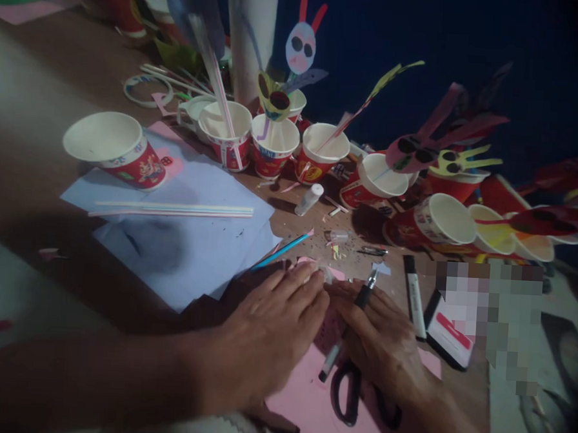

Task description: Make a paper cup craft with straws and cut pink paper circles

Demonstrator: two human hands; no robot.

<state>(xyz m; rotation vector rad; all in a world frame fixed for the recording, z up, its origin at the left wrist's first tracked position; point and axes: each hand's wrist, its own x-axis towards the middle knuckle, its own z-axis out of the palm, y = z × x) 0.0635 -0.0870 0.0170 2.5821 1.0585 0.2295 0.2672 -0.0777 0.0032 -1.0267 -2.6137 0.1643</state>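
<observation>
Pink construction-paper sheet [308, 405] lies at six o'clock beneath both hands; left hand [268, 335] rests flat, fingers together; right hand [379, 337] grips slim black-and-white marker pen [357, 304] narrowly, black-handled scissors [346, 394] below it

Matt pink paper sheet [298, 417], black plastic scissor handles [334, 393], smooth striped plastic straws [173, 208], matt paper cups [272, 164] with glossy red print, smooth brown tabletop [288, 223]

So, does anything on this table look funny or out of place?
Yes, the big red and white paper cup is lying on its side on the blue paper, while the cups with straws behind it stand up. Tiny paper scraps are scattered on the table.
</observation>
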